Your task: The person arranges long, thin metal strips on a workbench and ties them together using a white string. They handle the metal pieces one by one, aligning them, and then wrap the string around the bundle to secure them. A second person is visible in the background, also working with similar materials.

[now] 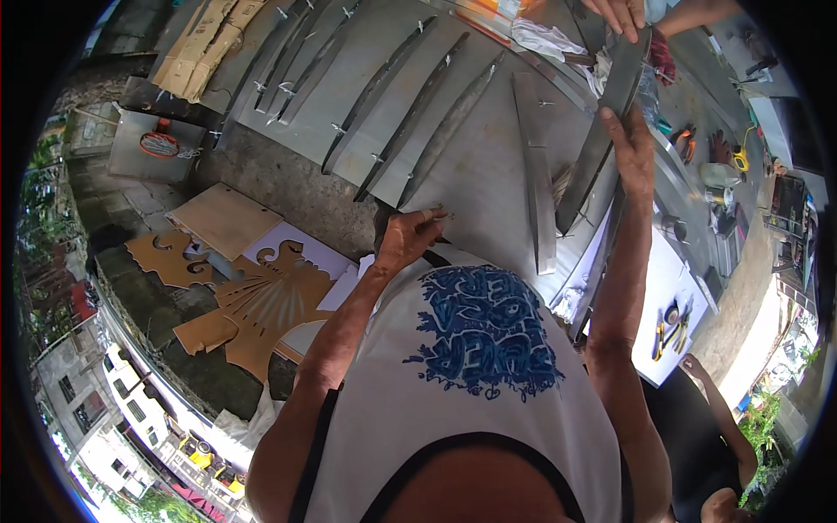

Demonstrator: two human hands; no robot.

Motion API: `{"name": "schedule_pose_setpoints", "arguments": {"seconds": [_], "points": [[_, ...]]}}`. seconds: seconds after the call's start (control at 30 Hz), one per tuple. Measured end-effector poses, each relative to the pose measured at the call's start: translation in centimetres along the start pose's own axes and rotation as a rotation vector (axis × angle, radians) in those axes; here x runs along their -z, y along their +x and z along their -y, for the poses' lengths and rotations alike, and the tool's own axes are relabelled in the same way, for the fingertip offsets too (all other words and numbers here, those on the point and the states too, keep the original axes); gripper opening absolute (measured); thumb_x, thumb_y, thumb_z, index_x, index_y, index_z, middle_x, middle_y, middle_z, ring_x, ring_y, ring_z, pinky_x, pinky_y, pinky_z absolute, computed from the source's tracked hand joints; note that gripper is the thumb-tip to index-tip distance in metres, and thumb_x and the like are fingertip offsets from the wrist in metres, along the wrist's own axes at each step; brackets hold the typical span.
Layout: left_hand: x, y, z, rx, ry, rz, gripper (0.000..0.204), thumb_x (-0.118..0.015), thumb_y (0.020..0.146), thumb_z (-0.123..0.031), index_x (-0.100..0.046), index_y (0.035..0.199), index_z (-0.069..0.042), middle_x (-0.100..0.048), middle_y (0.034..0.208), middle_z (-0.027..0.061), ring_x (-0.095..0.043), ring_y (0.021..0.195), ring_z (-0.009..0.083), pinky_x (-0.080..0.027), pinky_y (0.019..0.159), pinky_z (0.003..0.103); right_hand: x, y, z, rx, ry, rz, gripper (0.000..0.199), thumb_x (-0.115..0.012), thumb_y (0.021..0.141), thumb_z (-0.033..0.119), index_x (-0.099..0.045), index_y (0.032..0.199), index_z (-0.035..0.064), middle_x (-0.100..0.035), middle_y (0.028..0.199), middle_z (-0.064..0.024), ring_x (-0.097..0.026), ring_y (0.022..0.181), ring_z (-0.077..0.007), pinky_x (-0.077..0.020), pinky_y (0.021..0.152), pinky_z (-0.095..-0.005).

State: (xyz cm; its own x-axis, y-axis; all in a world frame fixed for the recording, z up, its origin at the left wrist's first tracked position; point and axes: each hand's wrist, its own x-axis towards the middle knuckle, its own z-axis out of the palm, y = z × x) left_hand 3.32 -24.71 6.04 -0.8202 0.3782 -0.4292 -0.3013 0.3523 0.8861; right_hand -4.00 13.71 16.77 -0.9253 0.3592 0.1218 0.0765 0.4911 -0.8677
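Note:
My right hand (635,155) is closed around the edge of a long, dark, tapered metal strip (588,179), held at a slant over the right part of the metal table. At the strip's far end, another person's hand (621,14) also touches it. My left hand (408,237) rests at the table's near edge, fingers curled together; whatever they hold, if anything, I cannot make out. Just beyond it lies the pointed end of a curved metal strip (453,126). Between my hands lies a straight grey metal strip (536,183).
Several more curved strips with small clips (379,91) lie across the metal table (488,196). Brown cut-out ornamental panels (270,296) lie at the lower left. Pliers (659,340) are on a white board at right. A person in black (693,436) is close behind it.

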Motion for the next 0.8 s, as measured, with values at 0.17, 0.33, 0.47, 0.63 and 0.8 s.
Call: {"name": "schedule_pose_setpoints", "arguments": {"seconds": [0.17,0.33,0.47,0.63,0.8], "points": [[-1.3,1.8,-0.1,0.001,-0.061,0.046,0.032,-0.067,0.092,-0.011,-0.068,0.121,0.001,-0.070,0.084,0.0050,-0.063,0.067,0.0088,-0.054,0.064,0.025,0.0,-2.5,-2.0,-0.078,-0.045,0.006,0.062,-0.071,0.089,0.027,-0.050,0.140,-0.0004,-0.069,0.116,-0.0198,-0.068,0.102,-0.0259,-0.0519,0.090,-0.0372],[-2.2,5.3,1.6,-0.119,-0.014,0.128,0.039,-0.071,0.091,-0.013,-0.064,0.126,0.002,-0.071,0.095,0.0066,-0.065,0.074,0.0101,-0.055,0.068,0.025,-3.7,-2.2,-6.6,-0.193,0.073,0.054,0.069,-0.075,0.083,0.021,-0.045,0.141,-0.0033,-0.070,0.111,-0.0215,-0.069,0.095,-0.0258,-0.0520,0.086,-0.0380],[-3.6,7.2,1.4,-0.317,0.244,0.156,0.049,-0.076,0.085,-0.019,-0.062,0.126,0.003,-0.070,0.098,0.0097,-0.065,0.076,0.0123,-0.055,0.070,0.028,-7.8,-2.3,-11.3,-0.078,-0.428,0.034,0.076,-0.078,0.076,0.021,-0.042,0.140,0.0000,-0.069,0.110,-0.0246,-0.068,0.099,-0.0413,-0.0533,0.089,-0.0425],[-3.9,7.7,0.1,-0.439,0.374,0.181,0.052,-0.077,0.082,-0.022,-0.062,0.125,0.004,-0.069,0.099,0.0143,-0.067,0.074,0.0198,-0.054,0.071,0.031,-8.9,-1.8,-11.7,-0.291,-0.317,0.118,0.047,-0.072,0.078,0.024,-0.063,0.116,-0.0014,-0.067,0.110,-0.0262,-0.066,0.101,-0.0421,-0.0519,0.087,-0.0446],[-3.3,7.1,0.7,-0.311,0.270,0.339,0.046,-0.076,0.079,-0.024,-0.067,0.114,0.005,-0.072,0.094,0.0191,-0.071,0.081,0.0289,-0.054,0.078,0.036,-5.2,-2.8,-9.4,-0.168,-0.273,0.081,0.034,-0.069,0.080,0.015,-0.064,0.109,-0.0013,-0.066,0.103,-0.0233,-0.066,0.093,-0.0390,-0.0515,0.081,-0.0442]]}}
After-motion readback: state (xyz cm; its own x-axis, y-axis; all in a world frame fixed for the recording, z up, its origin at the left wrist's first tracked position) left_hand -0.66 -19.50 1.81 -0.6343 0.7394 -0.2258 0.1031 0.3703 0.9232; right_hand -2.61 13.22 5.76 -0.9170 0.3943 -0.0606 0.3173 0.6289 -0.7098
